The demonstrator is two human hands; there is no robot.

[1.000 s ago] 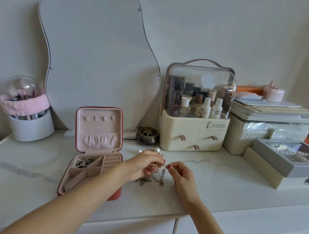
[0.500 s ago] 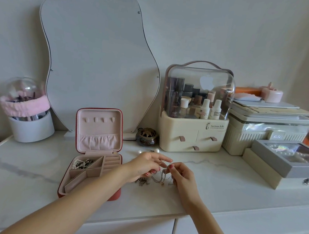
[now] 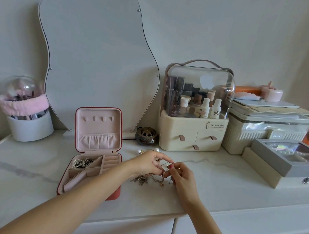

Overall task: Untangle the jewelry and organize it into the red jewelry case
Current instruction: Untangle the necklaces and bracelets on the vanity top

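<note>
The red jewelry case lies open on the marble table, its pink lid upright. Its top-left compartment holds some silver and pearl jewelry. Right of the case, a tangle of gold chains hangs from my two hands and trails onto the table. My left hand pinches the chains from the left. My right hand pinches them from the right, fingertips almost meeting the left ones. Pearl pieces lie just behind my left hand.
A curvy mirror leans on the wall behind the case. A small bronze pot, a cream cosmetics organizer, a ribbed storage box and a grey glass-lidded box line the back and right. A white brush holder stands at the left.
Both hands stay together on the chain tangle, working it slightly higher off the table; my left fingers have stretched out over the right hand's fingertips.
</note>
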